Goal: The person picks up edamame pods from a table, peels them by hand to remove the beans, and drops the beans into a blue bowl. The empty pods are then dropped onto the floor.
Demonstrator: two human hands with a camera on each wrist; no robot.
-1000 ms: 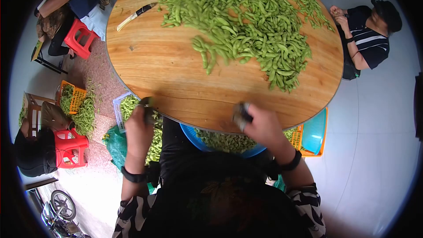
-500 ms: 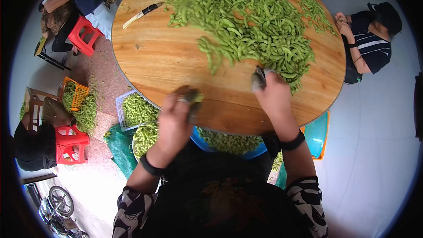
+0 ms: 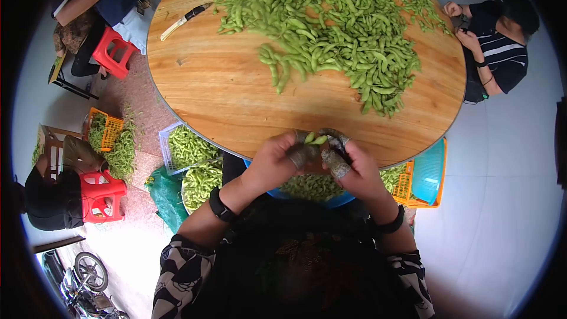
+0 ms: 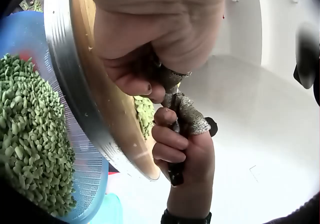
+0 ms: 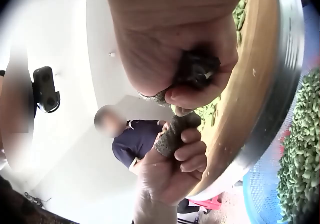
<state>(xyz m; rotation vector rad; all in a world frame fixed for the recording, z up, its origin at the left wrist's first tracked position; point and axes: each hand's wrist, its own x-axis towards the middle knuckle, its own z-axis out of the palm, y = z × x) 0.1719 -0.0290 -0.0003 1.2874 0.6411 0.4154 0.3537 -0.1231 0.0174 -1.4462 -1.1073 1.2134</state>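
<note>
Both hands meet over the near edge of the round wooden table [image 3: 218, 97]. My left hand [image 3: 269, 162] pinches a green soybean pod [image 3: 318, 140] between thumb and fingers. My right hand [image 3: 361, 174] grips a small black-handled knife [image 4: 175, 175], its fingers curled round the handle and its thumb close to the pod. Grey, worn wrappings [image 3: 335, 164] cover the thumbs. Much of the knife's blade is hidden between the hands. A large heap of green soybean pods [image 3: 331, 35] covers the table's far side.
Another knife [image 3: 186, 20] lies at the table's left. Below the near edge, a blue mesh basin [image 4: 85, 154] holds shelled beans [image 4: 30, 129]. A white basket [image 3: 167, 150] of pods stands left, an orange crate [image 3: 440, 192] right. Other people sit around on red stools [image 3: 112, 53].
My right hand reached to the heap's near edge, then drew back. The left hand moved from the table's left edge to the middle, and the two hands now meet at a pod.
</note>
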